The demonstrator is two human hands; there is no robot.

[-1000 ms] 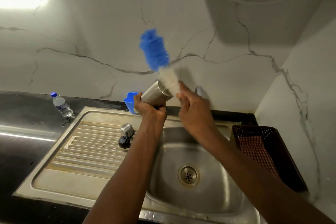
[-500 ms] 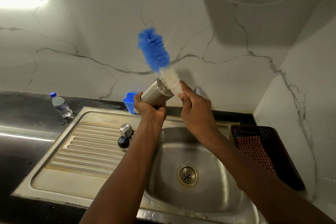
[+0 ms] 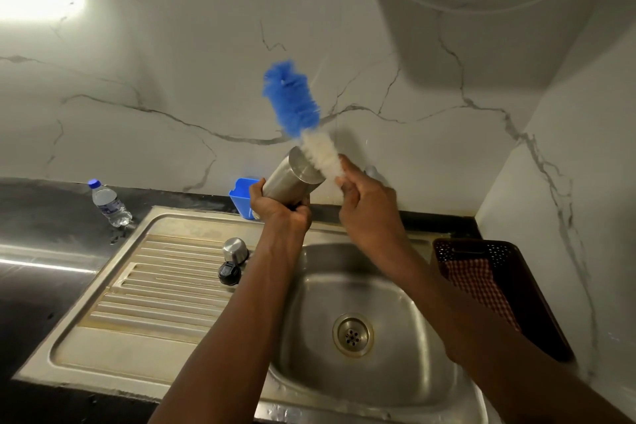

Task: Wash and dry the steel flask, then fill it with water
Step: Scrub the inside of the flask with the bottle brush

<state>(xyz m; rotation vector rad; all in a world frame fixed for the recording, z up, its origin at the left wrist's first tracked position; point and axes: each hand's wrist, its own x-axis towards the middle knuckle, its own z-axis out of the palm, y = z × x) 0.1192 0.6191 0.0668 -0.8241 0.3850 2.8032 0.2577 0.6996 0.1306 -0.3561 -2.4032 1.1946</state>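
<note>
The left hand [image 3: 280, 206] is wrapped round the lower part of the flask [image 3: 292, 177] and holds it up over the back edge of the sink [image 3: 395, 289]. The flask is tilted, its upper end pointing up and to the right, towards the wall. The right hand [image 3: 364, 196] is just beside it, fingers curled tightly round the lower end of a brush [image 3: 292, 103]. The handle is hidden inside the grip. The brush slants up and to the left: its white bristles lie across the rim of the flask's upper end, and its blue bristles stand clear above the flask in front of the marble wall. No part of the brush is inside the flask.

On the draining board [image 3: 155, 289], left of the basin, a steel cap [image 3: 235, 249] and a black lid [image 3: 228, 273] stand close together near the left forearm. A blue tub [image 3: 242, 196] sits at the wall behind the left hand. A small water bottle [image 3: 109, 203] stands further left on the dark worktop [image 3: 41, 227]. To the right of the sink, a dark basket [image 3: 530, 286] holds a red checked cloth [image 3: 478, 282].
</note>
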